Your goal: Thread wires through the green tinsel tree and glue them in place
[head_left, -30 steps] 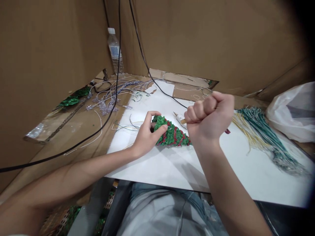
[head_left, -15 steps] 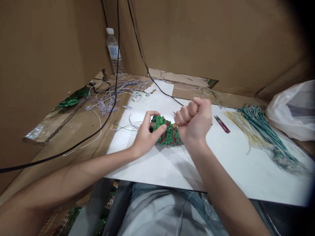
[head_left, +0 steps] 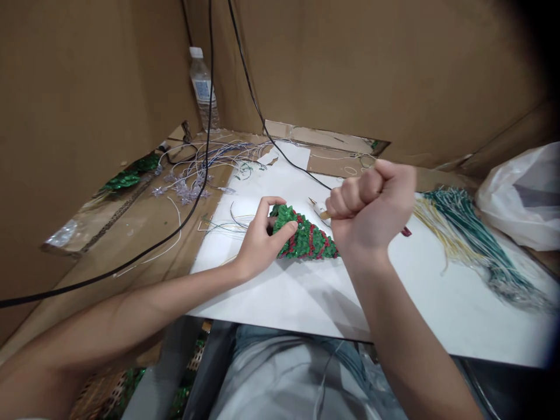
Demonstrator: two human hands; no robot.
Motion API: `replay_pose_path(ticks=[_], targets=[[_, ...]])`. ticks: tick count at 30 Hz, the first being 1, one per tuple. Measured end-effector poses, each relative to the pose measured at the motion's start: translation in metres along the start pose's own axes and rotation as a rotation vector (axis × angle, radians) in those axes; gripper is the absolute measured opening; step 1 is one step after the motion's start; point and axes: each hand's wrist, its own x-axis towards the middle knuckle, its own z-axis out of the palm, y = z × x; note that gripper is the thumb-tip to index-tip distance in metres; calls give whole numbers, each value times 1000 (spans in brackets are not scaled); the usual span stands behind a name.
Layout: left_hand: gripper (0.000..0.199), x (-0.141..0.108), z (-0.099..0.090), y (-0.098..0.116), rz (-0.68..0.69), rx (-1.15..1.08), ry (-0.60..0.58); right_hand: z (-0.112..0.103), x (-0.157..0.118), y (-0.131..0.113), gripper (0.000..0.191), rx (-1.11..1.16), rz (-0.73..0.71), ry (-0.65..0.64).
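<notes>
On the white board, a small green tinsel Christmas tree (head_left: pixel 308 238) wound with red garland lies on its side, its tip to the right. My left hand (head_left: pixel 265 236) grips its wide base, with the thumb pressed on top and the fingers around the back. Just above and right of the tip, my right hand (head_left: pixel 371 204) is closed in a fist. A short tan, stick-like end (head_left: pixel 324 215) sticks out from the fist on the left; the rest is hidden. Behind it lies a white tool with a pointed metal tip (head_left: pixel 318 206), partly covered by my hand.
Bundles of yellow wires (head_left: pixel 441 233) and green wires (head_left: pixel 476 239) lie right, beside a white plastic bag (head_left: pixel 522 198). Clear star lights on wires (head_left: pixel 184 189) lie left. A black cable (head_left: pixel 207 146) hangs across. A water bottle (head_left: pixel 203 93) stands in the corner. Dark red snips (head_left: pixel 406 231) are mostly covered.
My right fist has moved right and slightly up, away from the tree, uncovering its tip and the white tool. It now covers most of the snips. My left hand and the tree stay put.
</notes>
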Motion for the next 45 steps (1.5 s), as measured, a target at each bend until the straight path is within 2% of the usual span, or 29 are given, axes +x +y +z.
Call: replay_pose_path(ticks=[4,10,14,18,20,24,29,34,39,45], targets=[[31,0,0,0,1,17,10,4,-4,5,49,-71,84,-66],[31,0,0,0,2,43,9,8,-10,2,49,-99,-59,-117],[31,0,1,-1,-2,40,18,4,-7,10,53,-182,5,-144],[30,0,2,0,5,63,23,2,-7,9,58,-171,-141,-135],[30,0,3,0,15,63,25,2,-7,11,57,-168,-135,-160],[31,0,3,-1,11,41,30,2,-8,11,55,-144,-34,-154],[30,-1,3,-1,14,49,35,5,-10,1,52,-94,-91,-163],[30,0,3,-1,17,33,36,5,-12,9,51,-144,-4,-148],[31,-1,3,-1,8,16,28,6,-10,-3,50,-56,-99,-102],[31,-1,3,0,12,14,34,-7,-1,8,49,-33,69,27]])
